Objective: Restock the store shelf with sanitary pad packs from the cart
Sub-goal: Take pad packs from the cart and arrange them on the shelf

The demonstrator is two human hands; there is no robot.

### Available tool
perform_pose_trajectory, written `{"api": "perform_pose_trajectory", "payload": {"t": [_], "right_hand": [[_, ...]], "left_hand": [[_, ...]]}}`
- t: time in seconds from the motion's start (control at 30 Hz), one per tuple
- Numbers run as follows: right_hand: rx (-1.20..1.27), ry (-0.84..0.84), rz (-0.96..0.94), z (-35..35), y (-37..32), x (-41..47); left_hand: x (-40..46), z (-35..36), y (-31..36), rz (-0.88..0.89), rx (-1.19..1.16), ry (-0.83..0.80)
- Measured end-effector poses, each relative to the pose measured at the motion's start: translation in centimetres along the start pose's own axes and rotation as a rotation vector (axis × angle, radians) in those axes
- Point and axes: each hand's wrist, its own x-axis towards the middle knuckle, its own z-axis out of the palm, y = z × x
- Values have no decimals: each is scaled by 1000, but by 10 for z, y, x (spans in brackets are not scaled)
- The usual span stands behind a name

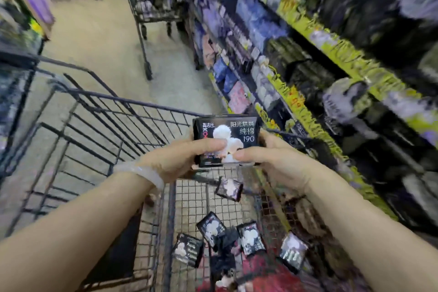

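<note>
I hold a black sanitary pad pack (233, 131) with a white cotton picture and white print above the wire cart (118, 111). My left hand (180, 161) grips its left side, thumb across the front. My right hand (272, 161) grips its right side, thumb on the lower front edge. Several more black pad packs (211, 226) lie loose on the cart's mesh floor below. The store shelf (315, 92) with yellow price strips runs along the right, blurred.
A second wire cart (154, 2) stands farther down the aisle against the shelf. Red packaging (258, 275) lies in the near end of my cart. Another shelf (21, 14) lines the left side. Beige floor (99, 38) runs between.
</note>
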Motion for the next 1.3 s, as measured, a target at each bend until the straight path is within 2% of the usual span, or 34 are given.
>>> {"api": "perform_pose_trajectory", "payload": {"t": [0.23,0.47,0.7,0.9,0.97,1.07,1.2,1.3], "right_hand": [[-100,214,-258,-15,-91,-131],[-177,538,-425,-48,-151,-275],[-296,796,-517,-65,-190,-416],[-489,930,-641,-70,-229,-535],[-541,979,-648,-75,-243,-572],[-602,1045,-647,-85,-264,-626],[-672,1107,-616,-104,-289,-683],[-631,1134,-646,-126,-302,-708]], "left_hand": [[-25,75,112,239,128,-183],[-41,197,214,399,334,-453],[-66,316,282,590,410,-665],[-94,421,332,796,365,-842],[-105,457,349,906,371,-868],[-124,512,375,981,304,-894],[-132,574,416,1127,435,-951],[-124,606,450,1147,605,-882]]}}
